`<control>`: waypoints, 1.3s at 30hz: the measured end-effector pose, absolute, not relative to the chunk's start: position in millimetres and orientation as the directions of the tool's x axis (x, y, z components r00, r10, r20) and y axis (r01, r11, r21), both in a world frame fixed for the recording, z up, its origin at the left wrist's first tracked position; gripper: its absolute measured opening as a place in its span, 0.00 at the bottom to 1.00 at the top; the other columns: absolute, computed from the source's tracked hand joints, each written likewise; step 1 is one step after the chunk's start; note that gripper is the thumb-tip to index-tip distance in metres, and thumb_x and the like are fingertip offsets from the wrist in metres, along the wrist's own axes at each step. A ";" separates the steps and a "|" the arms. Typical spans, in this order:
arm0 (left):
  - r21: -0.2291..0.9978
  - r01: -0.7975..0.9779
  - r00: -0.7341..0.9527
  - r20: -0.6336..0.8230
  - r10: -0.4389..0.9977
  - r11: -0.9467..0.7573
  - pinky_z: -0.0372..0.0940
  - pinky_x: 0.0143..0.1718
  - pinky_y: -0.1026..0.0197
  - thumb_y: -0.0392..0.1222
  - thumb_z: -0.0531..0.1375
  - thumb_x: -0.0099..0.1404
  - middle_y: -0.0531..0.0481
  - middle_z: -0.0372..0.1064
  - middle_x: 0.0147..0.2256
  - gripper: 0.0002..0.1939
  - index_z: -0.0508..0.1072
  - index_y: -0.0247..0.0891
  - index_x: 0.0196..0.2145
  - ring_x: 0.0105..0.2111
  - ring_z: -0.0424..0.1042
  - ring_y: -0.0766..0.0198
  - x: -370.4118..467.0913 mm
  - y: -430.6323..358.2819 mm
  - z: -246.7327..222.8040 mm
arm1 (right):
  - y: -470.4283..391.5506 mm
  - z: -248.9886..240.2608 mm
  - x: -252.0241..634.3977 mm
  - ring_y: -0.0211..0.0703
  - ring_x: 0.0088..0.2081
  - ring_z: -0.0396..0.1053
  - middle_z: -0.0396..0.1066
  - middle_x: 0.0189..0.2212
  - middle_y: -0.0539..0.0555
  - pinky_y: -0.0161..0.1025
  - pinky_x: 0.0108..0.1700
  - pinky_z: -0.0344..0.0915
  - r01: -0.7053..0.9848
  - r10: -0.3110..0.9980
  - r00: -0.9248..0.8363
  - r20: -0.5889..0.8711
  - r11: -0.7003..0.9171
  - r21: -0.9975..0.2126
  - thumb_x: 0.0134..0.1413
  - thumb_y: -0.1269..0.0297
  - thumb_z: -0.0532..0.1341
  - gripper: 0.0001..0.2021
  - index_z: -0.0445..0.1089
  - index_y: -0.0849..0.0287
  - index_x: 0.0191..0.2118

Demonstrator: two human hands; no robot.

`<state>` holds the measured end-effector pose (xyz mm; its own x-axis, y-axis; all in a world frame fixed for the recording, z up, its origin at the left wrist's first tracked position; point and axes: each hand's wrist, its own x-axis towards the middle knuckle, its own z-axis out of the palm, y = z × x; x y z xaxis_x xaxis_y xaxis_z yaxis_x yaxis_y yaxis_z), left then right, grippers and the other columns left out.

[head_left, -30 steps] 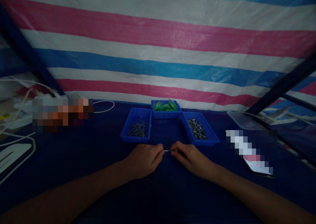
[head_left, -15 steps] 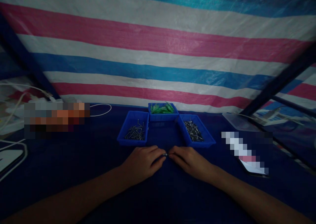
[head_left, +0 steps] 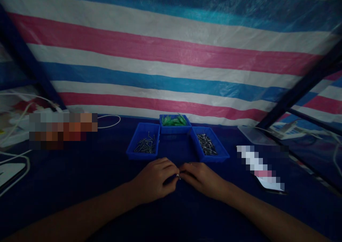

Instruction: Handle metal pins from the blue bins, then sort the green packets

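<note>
My left hand [head_left: 159,178] and my right hand [head_left: 201,178] meet fingertip to fingertip just in front of the trays. A small shiny metal piece [head_left: 179,177], too small to name surely, shows between them, pinched by the left thumb and fingers. The right thumb and forefinger are pressed together against the left fingertips; what they hold, if anything, is hidden. Beyond my left hand stands a blue tray [head_left: 130,153] of long metal screws or nails [head_left: 145,146]. Another blue tray [head_left: 223,153], beyond my right hand, holds similar thin metal pieces [head_left: 207,144].
At the back, a third blue tray [head_left: 175,130] holds green pieces [head_left: 173,120]. A phone-like device [head_left: 269,185] lies on the right, near a clear plastic lid or tray [head_left: 253,135]. White cables [head_left: 109,116] and a white device [head_left: 12,172] lie left. A striped sheet [head_left: 171,53] hangs behind.
My right fingertips have moved left and closed up against the left ones, and the small metal piece now sits lower at the left thumb. The camera view has shifted slightly.
</note>
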<state>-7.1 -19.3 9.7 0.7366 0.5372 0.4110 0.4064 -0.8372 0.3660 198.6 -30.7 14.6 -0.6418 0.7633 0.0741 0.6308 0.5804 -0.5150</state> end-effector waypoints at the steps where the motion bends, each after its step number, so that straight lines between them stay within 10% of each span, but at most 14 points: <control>1: 0.360 0.440 0.724 0.400 0.562 -0.823 0.61 0.38 0.63 0.35 0.54 0.61 0.51 0.69 0.32 0.04 0.68 0.36 0.34 0.34 0.67 0.65 -7.4 -18.9 9.5 | -31.2 16.1 199.1 0.37 0.32 0.68 0.70 0.31 0.52 0.33 0.34 0.61 0.637 0.766 -0.639 0.072 0.579 -0.510 0.61 0.63 0.52 0.09 0.66 0.60 0.39; 13: 0.054 0.540 0.800 0.278 0.532 -0.840 0.62 0.30 0.63 0.40 0.50 0.67 0.52 0.70 0.29 0.09 0.67 0.37 0.32 0.30 0.70 0.63 -5.4 -20.0 1.6 | -33.3 19.4 200.8 0.38 0.31 0.69 0.70 0.29 0.53 0.33 0.34 0.61 0.662 0.735 -0.676 0.041 0.632 -0.403 0.63 0.63 0.49 0.11 0.67 0.61 0.37; 39: 0.024 0.594 0.791 0.163 0.589 -0.804 0.60 0.25 0.64 0.37 0.50 0.66 0.52 0.69 0.28 0.07 0.66 0.37 0.32 0.27 0.70 0.63 -14.3 -20.5 13.2 | -32.8 21.5 204.1 0.38 0.30 0.67 0.68 0.29 0.52 0.34 0.32 0.59 0.719 0.763 -0.644 0.061 0.630 -0.294 0.60 0.67 0.51 0.06 0.64 0.60 0.38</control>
